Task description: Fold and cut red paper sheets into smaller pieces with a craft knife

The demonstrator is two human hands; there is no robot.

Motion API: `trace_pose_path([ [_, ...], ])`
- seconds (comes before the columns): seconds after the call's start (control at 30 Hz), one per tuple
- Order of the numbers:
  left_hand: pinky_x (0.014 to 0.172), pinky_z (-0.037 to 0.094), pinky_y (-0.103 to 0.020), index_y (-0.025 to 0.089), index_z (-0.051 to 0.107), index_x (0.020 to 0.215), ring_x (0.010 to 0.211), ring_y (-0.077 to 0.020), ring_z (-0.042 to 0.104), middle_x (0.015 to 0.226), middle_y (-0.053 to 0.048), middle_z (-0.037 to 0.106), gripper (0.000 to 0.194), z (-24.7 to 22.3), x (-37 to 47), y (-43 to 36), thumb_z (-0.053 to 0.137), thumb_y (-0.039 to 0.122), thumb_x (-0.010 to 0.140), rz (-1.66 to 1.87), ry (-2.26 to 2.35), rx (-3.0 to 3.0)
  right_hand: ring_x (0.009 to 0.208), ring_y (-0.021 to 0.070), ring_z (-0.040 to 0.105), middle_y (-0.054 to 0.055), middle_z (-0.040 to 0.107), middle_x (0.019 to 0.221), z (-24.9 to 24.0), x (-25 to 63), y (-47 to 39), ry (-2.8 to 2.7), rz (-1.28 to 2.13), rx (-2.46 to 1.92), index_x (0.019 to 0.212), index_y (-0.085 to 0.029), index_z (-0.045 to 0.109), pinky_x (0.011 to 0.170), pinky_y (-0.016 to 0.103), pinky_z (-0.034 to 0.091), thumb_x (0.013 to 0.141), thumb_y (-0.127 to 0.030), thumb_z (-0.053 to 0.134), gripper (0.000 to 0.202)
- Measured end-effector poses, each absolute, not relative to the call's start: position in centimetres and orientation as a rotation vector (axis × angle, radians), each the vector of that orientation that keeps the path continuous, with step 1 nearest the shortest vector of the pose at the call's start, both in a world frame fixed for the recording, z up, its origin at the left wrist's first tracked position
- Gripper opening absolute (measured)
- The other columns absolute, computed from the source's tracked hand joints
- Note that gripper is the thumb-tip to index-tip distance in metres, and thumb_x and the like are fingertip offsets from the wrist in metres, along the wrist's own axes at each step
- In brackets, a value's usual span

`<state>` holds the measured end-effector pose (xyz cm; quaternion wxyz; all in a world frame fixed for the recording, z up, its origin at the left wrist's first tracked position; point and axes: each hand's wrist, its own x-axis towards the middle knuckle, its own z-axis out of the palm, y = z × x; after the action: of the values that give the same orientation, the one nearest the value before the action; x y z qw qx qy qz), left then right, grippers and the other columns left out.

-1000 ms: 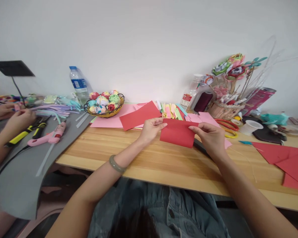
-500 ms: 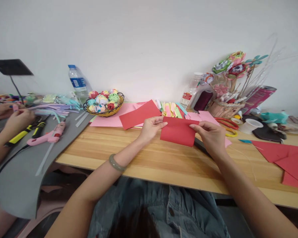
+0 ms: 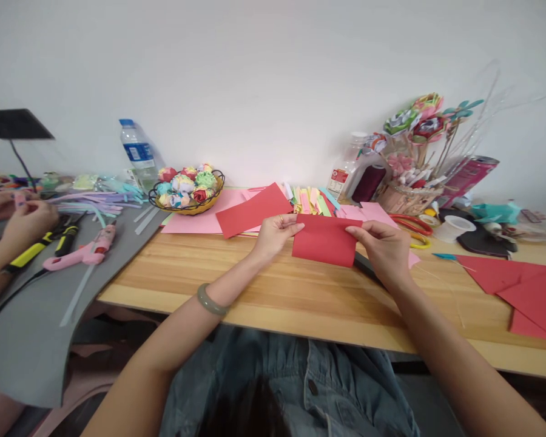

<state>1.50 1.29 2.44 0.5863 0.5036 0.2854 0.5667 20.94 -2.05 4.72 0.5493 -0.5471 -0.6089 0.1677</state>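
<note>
A red sheet of paper (image 3: 324, 241) is stretched between my two hands, just above the wooden table (image 3: 236, 285). My left hand (image 3: 276, 238) pinches its upper left corner between thumb and fingers. At the upper right corner my right hand (image 3: 384, 247) grips it the same way. Under my right hand lies a dark, narrow tool (image 3: 367, 268), mostly covered, so its kind cannot be made out. Behind my left hand another red sheet (image 3: 255, 209) rests on pink paper (image 3: 186, 224).
A basket of paper flowers (image 3: 188, 209), a water bottle (image 3: 139, 155) and coloured paper strips (image 3: 312, 201) stand along the wall. Scissors (image 3: 414, 226) and red sheets (image 3: 530, 294) lie to the right. Leftward, a co-worker's hands (image 3: 30, 218) are near a pink glue gun (image 3: 84, 254).
The whole scene has shifted slightly left as the camera turned a little. Both hands keep the same hold on the red paper.
</note>
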Motion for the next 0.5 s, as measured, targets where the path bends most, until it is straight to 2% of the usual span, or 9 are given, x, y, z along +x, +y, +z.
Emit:
trace_pose_path([
  [0.5, 0.075, 0.046, -0.03, 0.013, 0.068, 0.075, 0.075, -0.0186, 0.063, 0.074, -0.004, 0.069, 0.031, 2.26, 1.51, 1.41, 0.079, 0.033, 0.054, 1.333, 0.699, 1.169, 0.05, 0.0101, 0.033, -0.004, 0.039, 0.049, 4.43, 21.12, -1.89, -1.452, 0.425, -1.276, 0.047, -0.02, 0.049, 0.046, 0.025, 0.028, 0.065, -0.041, 0.065, 0.032],
])
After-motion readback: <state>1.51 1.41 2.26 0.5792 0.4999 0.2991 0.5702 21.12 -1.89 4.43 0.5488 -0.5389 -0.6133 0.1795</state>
